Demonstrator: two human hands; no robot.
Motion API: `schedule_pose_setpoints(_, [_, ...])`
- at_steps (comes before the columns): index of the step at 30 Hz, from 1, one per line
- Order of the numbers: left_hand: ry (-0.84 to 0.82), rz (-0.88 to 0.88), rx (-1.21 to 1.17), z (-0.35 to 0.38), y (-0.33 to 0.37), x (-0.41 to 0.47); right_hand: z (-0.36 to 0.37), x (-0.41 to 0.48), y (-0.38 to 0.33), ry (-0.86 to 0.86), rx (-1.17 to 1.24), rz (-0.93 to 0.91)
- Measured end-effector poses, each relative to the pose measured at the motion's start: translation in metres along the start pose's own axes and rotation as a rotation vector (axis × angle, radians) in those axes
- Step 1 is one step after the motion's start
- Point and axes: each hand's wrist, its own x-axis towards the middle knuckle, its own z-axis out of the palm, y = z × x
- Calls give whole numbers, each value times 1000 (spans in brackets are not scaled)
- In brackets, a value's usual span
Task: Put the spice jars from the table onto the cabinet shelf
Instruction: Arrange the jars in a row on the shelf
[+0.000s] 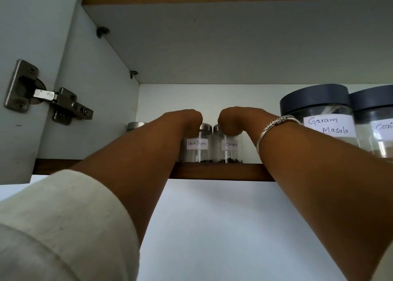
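I look up at the cabinet shelf [212,171] with its brown front edge. Two small glass spice jars with steel lids stand side by side on it, labelled Black Pepper [197,151] and Cloves [230,153]. My left hand [182,119] bends over the Black Pepper jar's lid and holds it from above. My right hand [234,121], with a silver bangle on its wrist, curls over the lid of the Cloves jar. The fingers of both hands are hidden behind the hands.
Another steel lid [136,126] shows behind my left forearm. Two big dark-lidded jars stand at the right, one labelled Garam Masala [319,119] and one partly cut off [376,127]. The open cabinet door [25,36] with its hinge [49,98] is at the left.
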Motion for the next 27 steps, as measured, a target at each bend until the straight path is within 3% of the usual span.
schedule_pose_setpoints(7, [27, -19, 14, 3, 3, -5, 3, -3, -3, 55, 66, 30])
schedule_pose_setpoints(11, [117, -11, -44, 1, 7, -15, 0, -18, -10, 359, 223, 44])
schedule_pose_setpoints(13, [208, 20, -97, -5, 16, -27, -3, -29, -14, 430, 236, 20])
schedule_pose_setpoints(20, [218, 57, -82, -22, 35, -62, -20, -67, -16, 281, 182, -40])
schedule_pose_setpoints(27, [158, 75, -142, -70, 63, -82, -62, -115, 6, 350, 72, -69])
